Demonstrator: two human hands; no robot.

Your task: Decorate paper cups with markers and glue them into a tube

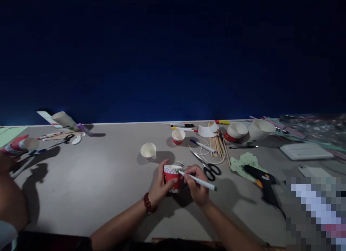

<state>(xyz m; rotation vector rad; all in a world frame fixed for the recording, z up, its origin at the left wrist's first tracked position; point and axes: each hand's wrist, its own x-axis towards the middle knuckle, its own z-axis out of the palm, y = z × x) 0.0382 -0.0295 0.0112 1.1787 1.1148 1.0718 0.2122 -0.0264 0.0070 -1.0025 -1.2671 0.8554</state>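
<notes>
My left hand (161,186), with a beaded bracelet at the wrist, is wrapped round a red and white paper cup (170,175). Purple scalloped lines run along the cup's white upper band, and a green mark shows near its right edge. In my right hand (197,186) is a white marker pen (203,182) with a green end, its tip against the cup's upper band. Just beyond my hands stand a plain white paper cup (148,150) and a small red-banded paper cup (178,137). Black-handled scissors (210,169) lie close to my right hand.
Wooden sticks (216,144), a purple-capped marker (202,145) and stacked paper cups (236,132) sit at the back right. A black glue gun (263,182) lies on crumpled green paper (244,162). At the left, another person's arm (12,197) rests near a patterned cup (20,146).
</notes>
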